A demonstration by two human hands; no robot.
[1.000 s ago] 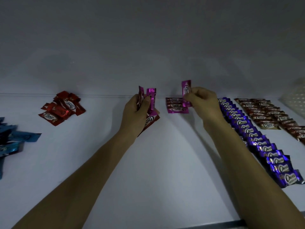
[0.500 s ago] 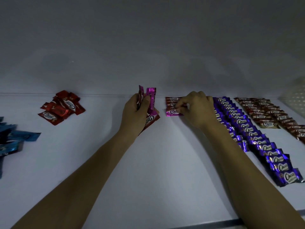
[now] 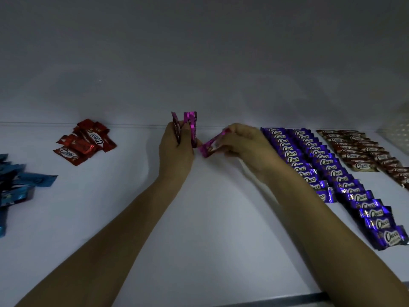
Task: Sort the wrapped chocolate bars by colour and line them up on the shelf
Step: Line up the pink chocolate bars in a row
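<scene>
As our right hand pinches one pink bar by its end, the bar sticks out leftward, long axis slanting down toward our left hand, which grips a bunch of pink bars upright, almost touching it. Outward, the purple rows lie just right; the right hand's nearer them.

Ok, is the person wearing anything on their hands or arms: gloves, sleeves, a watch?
The left hand and right hand are bare: no gloves, rings or watch show. Both forearms are uncovered down to the frame's edge, with no sleeve or wristband in view. The dim light could hide fine marks.
</scene>
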